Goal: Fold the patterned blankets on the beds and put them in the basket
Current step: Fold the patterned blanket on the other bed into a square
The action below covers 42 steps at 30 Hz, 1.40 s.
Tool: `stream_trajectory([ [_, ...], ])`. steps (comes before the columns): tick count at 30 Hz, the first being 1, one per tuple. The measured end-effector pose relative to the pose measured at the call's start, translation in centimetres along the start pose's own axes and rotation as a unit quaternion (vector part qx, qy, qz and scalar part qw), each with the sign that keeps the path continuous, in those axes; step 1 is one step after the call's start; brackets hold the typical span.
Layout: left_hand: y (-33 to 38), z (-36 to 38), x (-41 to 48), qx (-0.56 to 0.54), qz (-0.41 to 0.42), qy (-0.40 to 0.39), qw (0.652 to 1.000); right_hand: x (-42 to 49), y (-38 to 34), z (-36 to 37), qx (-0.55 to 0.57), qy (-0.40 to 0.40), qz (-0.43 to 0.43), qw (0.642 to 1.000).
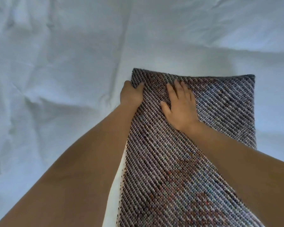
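A patterned blanket (220,104) with dark and light diagonal stripes lies folded in a long band on the white bed sheet (56,79), running from the bottom middle up to the centre right. My left hand (131,94) grips the blanket's far left corner, thumb on top and fingers tucked under the edge. My right hand (180,105) lies flat on the blanket with fingers spread, pressing it down. A pale underside strip of the blanket shows along its lower left edge. No basket is in view.
Wrinkled white bedding fills the rest of the view on all sides. My two bare forearms reach in from the bottom corners.
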<state>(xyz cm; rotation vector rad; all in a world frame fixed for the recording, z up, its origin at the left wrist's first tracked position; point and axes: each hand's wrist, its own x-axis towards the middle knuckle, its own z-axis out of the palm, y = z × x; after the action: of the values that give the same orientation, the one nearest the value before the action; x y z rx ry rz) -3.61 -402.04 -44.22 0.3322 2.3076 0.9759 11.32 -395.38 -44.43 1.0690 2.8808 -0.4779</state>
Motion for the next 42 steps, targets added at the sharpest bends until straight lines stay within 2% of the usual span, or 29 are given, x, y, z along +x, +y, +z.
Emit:
stream_trajectory([
  [2, 0.8, 0.6, 0.0, 0.105, 0.051, 0.05, 0.992, 0.3, 0.6, 0.3, -0.009, -0.001, -0.012, 1.0],
  [4, 1.5, 1.3, -1.0, 0.216, 0.192, 0.121, 0.95, 0.3, 1.0, 0.4, -0.001, 0.009, -0.033, 0.999],
  [5, 1.4, 1.8, -1.8, 0.254, 0.27, 0.117, 0.921, 0.2, 1.3, 0.4, 0.003, 0.008, -0.044, 0.999],
  [7, 0.4, 2.9, -2.9, 0.341, 0.368, 0.038, 0.864, 0.0, 2.5, 0.4, -0.015, -0.005, -0.056, 0.998],
  [8, -0.4, 3.4, -3.1, 0.38, 0.37, -0.006, 0.848, -0.1, 3.7, 0.3, -0.037, -0.011, -0.053, 0.998],
  [10, -2.0, 4.3, -2.3, 0.415, 0.33, -0.04, 0.847, -0.3, 7.3, 0.0, -0.083, -0.008, -0.024, 0.996],
  [13, -2.9, 5.6, -0.2, 0.415, 0.29, -0.013, 0.862, -0.2, 13.0, -0.7, -0.1, -0.003, 0.049, 0.994],
  [16, -3.1, 6.5, 0.9, 0.409, 0.263, 0.02, 0.874, 0.2, 15.6, 0.0, -0.094, 0.004, 0.103, 0.99],
  [18, -2.5, 6.6, 1.5, 0.432, 0.239, -0.001, 0.87, 0.9, 15.8, 0.5, -0.092, -0.003, 0.118, 0.989],
  [22, 1.9, 5.4, 3.6, 0.488, 0.154, -0.12, 0.851, 2.8, 16.2, -1.2, -0.121, -0.095, 0.137, 0.979],
  [24, 3.5, 4.8, 2.7, 0.492, 0.176, -0.088, 0.848, 2.2, 14.5, -2.4, -0.124, -0.074, 0.14, 0.98],
  [26, 3.3, 5.7, -1.1, 0.465, 0.248, -0.003, 0.85, -0.7, 10.9, -2.2, -0.086, -0.007, 0.106, 0.991],
  [27, 2.5, 6.7, -4.1, 0.444, 0.279, 0.017, 0.851, -2.9, 8.6, -1.5, -0.061, 0.003, 0.077, 0.995],
  [29, -0.9, 8.1, -10.9, 0.413, 0.303, 0.004, 0.859, -8.2, 4.9, 0.3, -0.038, -0.031, 0.027, 0.998],
  [31, -5.7, 7.0, -15.3, 0.413, 0.267, -0.021, 0.87, -13.1, 4.3, 1.8, -0.058, -0.064, 0.014, 0.996],
  [35, -11.7, 2.7, -16.6, 0.466, 0.189, -0.029, 0.864, -18.7, 10.1, 2.4, -0.113, -0.068, 0.101, 0.986],
  [39, -9.7, 3.1, -15.5, 0.481, 0.134, -0.078, 0.863, -19.0, 12.2, 1.5, -0.078, -0.083, 0.171, 0.979],
  [42, -7.8, 3.3, -17.6, 0.489, 0.143, -0.058, 0.859, -19.1, 9.5, 0.5, -0.049, -0.071, 0.181, 0.98],
])
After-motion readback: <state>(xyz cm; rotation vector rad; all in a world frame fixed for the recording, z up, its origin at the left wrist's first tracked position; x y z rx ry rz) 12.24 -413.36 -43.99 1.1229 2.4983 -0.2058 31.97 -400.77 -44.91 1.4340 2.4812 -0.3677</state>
